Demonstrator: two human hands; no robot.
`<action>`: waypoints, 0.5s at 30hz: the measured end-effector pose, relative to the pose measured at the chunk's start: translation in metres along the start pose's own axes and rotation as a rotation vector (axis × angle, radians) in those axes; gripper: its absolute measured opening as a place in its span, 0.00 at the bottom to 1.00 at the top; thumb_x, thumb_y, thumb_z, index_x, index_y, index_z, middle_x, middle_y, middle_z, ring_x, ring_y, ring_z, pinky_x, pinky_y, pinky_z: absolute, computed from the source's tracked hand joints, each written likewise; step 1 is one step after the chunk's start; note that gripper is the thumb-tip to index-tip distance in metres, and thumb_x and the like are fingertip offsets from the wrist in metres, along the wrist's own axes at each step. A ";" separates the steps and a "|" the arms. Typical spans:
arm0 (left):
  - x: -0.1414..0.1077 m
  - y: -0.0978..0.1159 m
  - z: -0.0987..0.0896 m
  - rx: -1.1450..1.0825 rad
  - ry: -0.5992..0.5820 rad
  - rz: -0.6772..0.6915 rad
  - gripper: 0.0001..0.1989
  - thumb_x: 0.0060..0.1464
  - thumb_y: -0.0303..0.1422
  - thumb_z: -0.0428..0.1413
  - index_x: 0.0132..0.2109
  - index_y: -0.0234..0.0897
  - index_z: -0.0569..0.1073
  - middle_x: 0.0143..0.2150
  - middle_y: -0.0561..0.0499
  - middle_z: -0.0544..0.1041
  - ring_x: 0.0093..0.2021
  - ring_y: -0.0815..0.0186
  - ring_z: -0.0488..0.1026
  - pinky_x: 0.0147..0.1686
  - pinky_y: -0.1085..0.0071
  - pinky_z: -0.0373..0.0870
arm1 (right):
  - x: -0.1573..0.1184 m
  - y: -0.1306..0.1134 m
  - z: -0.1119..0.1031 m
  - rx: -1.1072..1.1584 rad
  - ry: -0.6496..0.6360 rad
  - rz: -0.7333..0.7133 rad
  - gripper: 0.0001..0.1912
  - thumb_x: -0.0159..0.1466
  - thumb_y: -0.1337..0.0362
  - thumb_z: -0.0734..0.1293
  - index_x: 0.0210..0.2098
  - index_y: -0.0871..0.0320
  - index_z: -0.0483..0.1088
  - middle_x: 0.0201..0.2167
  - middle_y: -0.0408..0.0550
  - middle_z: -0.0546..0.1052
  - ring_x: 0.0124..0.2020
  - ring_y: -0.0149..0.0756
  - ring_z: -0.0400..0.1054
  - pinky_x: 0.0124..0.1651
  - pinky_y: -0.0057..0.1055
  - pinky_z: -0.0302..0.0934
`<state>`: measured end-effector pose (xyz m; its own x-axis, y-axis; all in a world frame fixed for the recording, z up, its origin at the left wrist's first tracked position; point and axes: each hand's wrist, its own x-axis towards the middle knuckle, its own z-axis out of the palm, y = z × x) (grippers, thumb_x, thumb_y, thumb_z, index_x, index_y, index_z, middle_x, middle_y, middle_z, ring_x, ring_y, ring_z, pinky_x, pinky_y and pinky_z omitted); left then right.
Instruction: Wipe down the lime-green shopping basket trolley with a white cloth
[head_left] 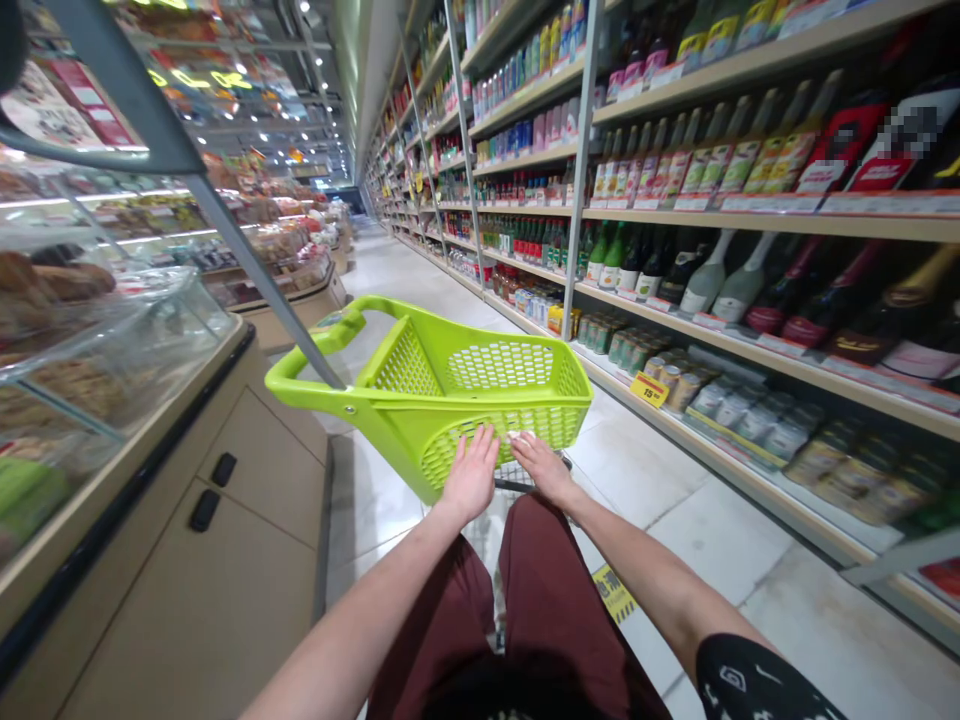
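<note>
A bright green shopping cart (397, 405) stands crosswise in front of my knees, its basket without visible goods. My left hand (472, 475) rests by the cart's perforated near side, fingers stretched upward. Just right of it, my right hand (538, 465) is near the same side, its fingers spread and pointing left. A small white bit (514, 436) shows at the right fingertips; whether it is held is unclear. Both palms face down or toward the cart.
Shelves of bottles and cans (690, 215) line the right side, with a yellow price tag (650, 390) low down. A beige display counter (262, 470) with glass covers stands at the left. A tiled aisle (375, 250) runs ahead between them.
</note>
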<state>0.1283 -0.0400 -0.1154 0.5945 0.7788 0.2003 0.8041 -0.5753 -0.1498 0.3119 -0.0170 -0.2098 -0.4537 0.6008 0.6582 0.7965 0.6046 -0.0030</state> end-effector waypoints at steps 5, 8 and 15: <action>0.011 0.004 0.005 0.053 -0.001 0.027 0.29 0.49 0.26 0.44 0.59 0.30 0.53 0.64 0.43 0.48 0.64 0.59 0.41 0.60 0.55 0.42 | 0.027 0.017 -0.034 -0.013 0.153 0.057 0.20 0.64 0.72 0.53 0.54 0.56 0.59 0.57 0.47 0.61 0.62 0.39 0.41 0.58 0.44 0.50; 0.021 0.005 0.000 0.075 0.027 0.025 0.29 0.49 0.26 0.44 0.60 0.29 0.52 0.64 0.42 0.46 0.64 0.58 0.39 0.60 0.54 0.41 | 0.045 0.033 -0.047 -0.050 0.230 0.088 0.19 0.64 0.72 0.53 0.54 0.58 0.60 0.56 0.48 0.62 0.62 0.38 0.40 0.59 0.44 0.49; 0.028 0.026 0.003 0.124 0.004 0.137 0.29 0.49 0.26 0.42 0.60 0.30 0.50 0.65 0.43 0.45 0.64 0.60 0.39 0.60 0.54 0.41 | -0.020 0.032 -0.017 -0.041 0.050 0.052 0.19 0.65 0.72 0.53 0.54 0.56 0.60 0.54 0.48 0.65 0.62 0.37 0.42 0.55 0.45 0.55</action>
<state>0.1655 -0.0324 -0.1166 0.6985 0.6943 0.1734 0.7095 -0.6402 -0.2944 0.3531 -0.0186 -0.2101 -0.3910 0.6033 0.6950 0.8349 0.5503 -0.0080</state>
